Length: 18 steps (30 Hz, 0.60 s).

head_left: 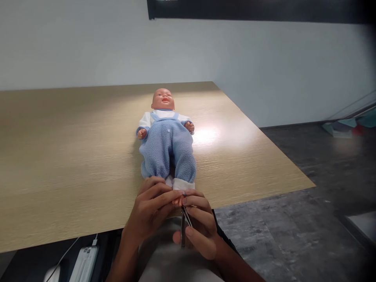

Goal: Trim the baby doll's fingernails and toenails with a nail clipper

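A baby doll (169, 137) in blue fleece overalls and a white shirt lies on its back on the wooden table (73, 156), its feet toward me at the front edge. My left hand (151, 203) is closed around the doll's foot (178, 201), whose small toes show between my hands. In my right hand (201, 219) is a metal nail clipper (183, 227), its lever raised and its upper end at the toes. My right fingertips also touch the foot. The clipper's jaws are too small to make out.
Below the table's front left edge are a white power bank (85, 262) with a cable and a white rounded object (53, 273). The table's right edge slants toward me above a grey floor (264, 235). Colourful items (342, 128) lie on the floor at the far right.
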Each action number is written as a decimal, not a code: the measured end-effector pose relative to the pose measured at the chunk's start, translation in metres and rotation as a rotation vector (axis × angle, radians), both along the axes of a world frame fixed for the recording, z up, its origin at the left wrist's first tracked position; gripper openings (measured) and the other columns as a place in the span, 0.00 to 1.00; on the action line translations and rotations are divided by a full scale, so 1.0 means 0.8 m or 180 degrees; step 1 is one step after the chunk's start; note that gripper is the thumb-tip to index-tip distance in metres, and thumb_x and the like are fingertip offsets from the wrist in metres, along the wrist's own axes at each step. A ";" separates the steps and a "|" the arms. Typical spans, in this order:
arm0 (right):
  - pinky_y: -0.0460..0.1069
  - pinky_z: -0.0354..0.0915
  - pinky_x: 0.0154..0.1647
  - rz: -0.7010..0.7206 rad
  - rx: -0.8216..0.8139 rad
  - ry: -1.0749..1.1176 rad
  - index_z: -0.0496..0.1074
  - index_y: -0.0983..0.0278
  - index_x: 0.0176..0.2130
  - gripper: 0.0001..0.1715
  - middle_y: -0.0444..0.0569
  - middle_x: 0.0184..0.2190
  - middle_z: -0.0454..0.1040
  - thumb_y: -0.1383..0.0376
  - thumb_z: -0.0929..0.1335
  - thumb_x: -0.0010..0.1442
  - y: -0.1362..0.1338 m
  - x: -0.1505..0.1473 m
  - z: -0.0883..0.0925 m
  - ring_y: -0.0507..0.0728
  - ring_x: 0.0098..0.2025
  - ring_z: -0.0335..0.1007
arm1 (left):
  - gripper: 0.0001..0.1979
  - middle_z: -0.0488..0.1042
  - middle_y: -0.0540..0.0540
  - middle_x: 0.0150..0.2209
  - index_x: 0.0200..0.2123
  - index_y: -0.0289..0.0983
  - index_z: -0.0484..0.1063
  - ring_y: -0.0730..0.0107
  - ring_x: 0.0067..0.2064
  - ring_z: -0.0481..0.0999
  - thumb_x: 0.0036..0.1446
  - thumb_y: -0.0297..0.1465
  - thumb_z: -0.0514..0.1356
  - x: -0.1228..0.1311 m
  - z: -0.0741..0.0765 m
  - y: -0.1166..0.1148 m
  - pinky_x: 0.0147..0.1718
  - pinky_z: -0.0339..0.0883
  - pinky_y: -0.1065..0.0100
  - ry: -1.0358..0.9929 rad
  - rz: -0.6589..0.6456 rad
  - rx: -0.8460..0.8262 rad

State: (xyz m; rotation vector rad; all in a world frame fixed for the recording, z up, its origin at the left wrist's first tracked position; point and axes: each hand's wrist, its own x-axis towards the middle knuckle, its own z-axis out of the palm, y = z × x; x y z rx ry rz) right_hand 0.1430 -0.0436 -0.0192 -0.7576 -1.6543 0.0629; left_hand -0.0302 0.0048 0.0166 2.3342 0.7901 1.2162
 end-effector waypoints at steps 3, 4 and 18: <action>0.61 0.80 0.49 -0.0040 0.0245 0.0052 0.67 0.52 0.44 0.10 0.44 0.43 0.70 0.66 0.70 0.64 0.003 -0.006 0.013 0.57 0.42 0.76 | 0.09 0.79 0.47 0.38 0.49 0.42 0.79 0.63 0.45 0.71 0.71 0.27 0.60 0.000 0.000 0.000 0.47 0.69 0.61 -0.0016 0.0021 0.0007; 0.61 0.81 0.49 -0.0065 0.0250 0.0064 0.67 0.53 0.44 0.08 0.45 0.42 0.69 0.64 0.69 0.66 0.004 -0.008 0.017 0.57 0.41 0.75 | 0.09 0.79 0.47 0.38 0.49 0.41 0.79 0.63 0.45 0.71 0.71 0.27 0.60 0.000 0.000 0.000 0.47 0.69 0.61 -0.0027 0.0015 0.0002; 0.60 0.80 0.49 -0.0166 0.0257 -0.0027 0.69 0.52 0.50 0.10 0.46 0.44 0.66 0.64 0.65 0.70 0.006 -0.014 0.002 0.57 0.44 0.73 | 0.12 0.78 0.47 0.40 0.53 0.40 0.77 0.61 0.47 0.69 0.71 0.25 0.60 -0.001 -0.008 0.001 0.50 0.67 0.60 0.0083 -0.0066 0.0071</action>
